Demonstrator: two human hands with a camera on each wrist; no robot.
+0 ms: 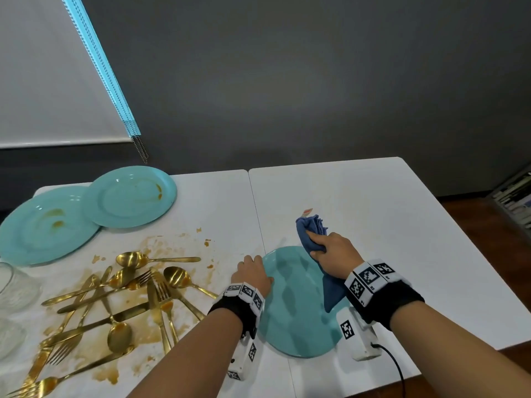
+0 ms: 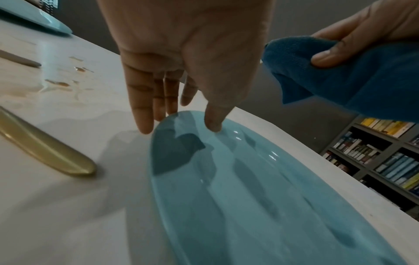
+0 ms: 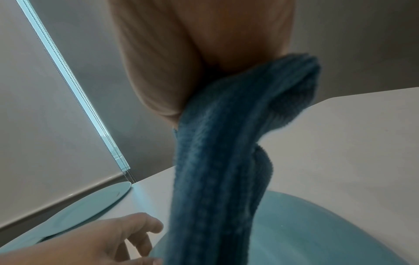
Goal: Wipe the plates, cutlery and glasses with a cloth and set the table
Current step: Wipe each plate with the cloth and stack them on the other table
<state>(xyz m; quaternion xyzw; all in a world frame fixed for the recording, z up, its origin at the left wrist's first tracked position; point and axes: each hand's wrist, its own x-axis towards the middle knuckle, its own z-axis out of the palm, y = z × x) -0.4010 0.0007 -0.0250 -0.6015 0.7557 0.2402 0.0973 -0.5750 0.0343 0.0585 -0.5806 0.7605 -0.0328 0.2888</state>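
A clean turquoise plate point(image 1: 298, 317) point(image 2: 249, 197) point(image 3: 317, 224) lies flat on the white table point(image 1: 402, 225) in front of me. My left hand point(image 1: 258, 268) point(image 2: 179, 125) point(image 3: 127, 233) is at its left rim: the thumb tip touches the rim and the straight fingers reach down beside it. Above the plate's far right edge, my right hand point(image 1: 330, 254) point(image 2: 353, 41) point(image 3: 181, 62) grips a bunched blue cloth point(image 1: 311, 231) point(image 2: 362, 80) point(image 3: 215, 179). One end of the cloth hangs down over the plate.
Two sauce-smeared turquoise plates point(image 1: 129, 196) point(image 1: 43, 225) overlap at the far left. A heap of dirty gold cutlery point(image 1: 120, 297) lies on brown stains left of my hand. Glasses point(image 1: 14, 285) stand at the left edge. A bookshelf point(image 1: 514, 196) is beyond the table's right side.
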